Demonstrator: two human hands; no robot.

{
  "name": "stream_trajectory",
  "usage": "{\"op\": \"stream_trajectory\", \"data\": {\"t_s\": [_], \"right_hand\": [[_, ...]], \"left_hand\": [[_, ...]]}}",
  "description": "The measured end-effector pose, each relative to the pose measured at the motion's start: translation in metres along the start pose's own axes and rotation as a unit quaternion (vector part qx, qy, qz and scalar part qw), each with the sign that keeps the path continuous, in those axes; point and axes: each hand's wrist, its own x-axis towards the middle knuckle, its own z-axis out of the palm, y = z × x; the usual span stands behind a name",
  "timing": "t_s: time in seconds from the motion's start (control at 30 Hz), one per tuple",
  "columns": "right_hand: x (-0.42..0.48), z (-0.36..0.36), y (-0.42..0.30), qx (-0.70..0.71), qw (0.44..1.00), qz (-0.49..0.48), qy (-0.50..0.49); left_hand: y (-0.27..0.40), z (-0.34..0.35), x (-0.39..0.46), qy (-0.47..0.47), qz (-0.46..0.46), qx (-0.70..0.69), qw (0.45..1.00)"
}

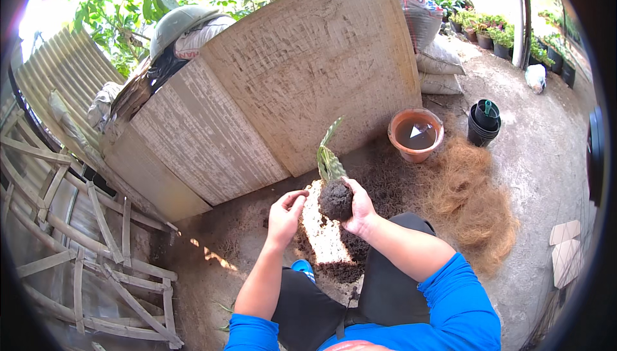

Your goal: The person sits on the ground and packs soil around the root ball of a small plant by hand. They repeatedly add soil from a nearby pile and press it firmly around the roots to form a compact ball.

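A rounded ball of dark soil (pixel 336 200) rests in my right hand (pixel 360 208), whose fingers curl around its right side. From the ball rises a plant with long, mottled green leaves (pixel 330 163), pointing away from me. To the left of the ball is my left hand (pixel 285 216), raised, with thumb and index finger close together; whether something tiny is between them cannot be told. Beneath both hands, loose dark soil (pixel 344 272) lies on the ground, partly in bright sunlight.
A clay pot of dark water (pixel 416 131) holds a white piece. Stacked black plastic pots (pixel 484 123) and a heap of brown fibre (pixel 475 201) lie to the right. Large boards (pixel 318 71) lean ahead; a wooden frame (pixel 96 264) stands left. Filled sacks (pixel 439 57) are stacked behind.
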Motion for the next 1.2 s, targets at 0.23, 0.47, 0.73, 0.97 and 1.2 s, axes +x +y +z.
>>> {"op": "stream_trajectory", "data": {"t_s": [0.23,0.47,0.73,0.97,1.2], "right_hand": [[0.004,0.0,0.005,-0.029,1.0,0.001,0.004],[0.014,-0.007,0.006,-0.04,0.999,0.005,0.021],[0.023,-0.008,0.013,-0.057,0.998,0.007,0.024],[0.025,-0.014,0.015,-0.059,0.998,0.0,0.028],[0.027,-0.02,0.016,-0.06,0.998,0.002,0.017]], "left_hand": [[0.006,-0.01,-0.005,-0.083,0.182,0.127,0.971],[-0.005,-0.014,-0.013,-0.048,0.222,0.186,0.956],[-0.018,-0.011,-0.013,-0.012,0.249,0.203,0.947],[-0.02,-0.008,-0.014,0.005,0.239,0.185,0.953],[-0.025,-0.004,-0.015,0.017,0.237,0.185,0.954]]}}
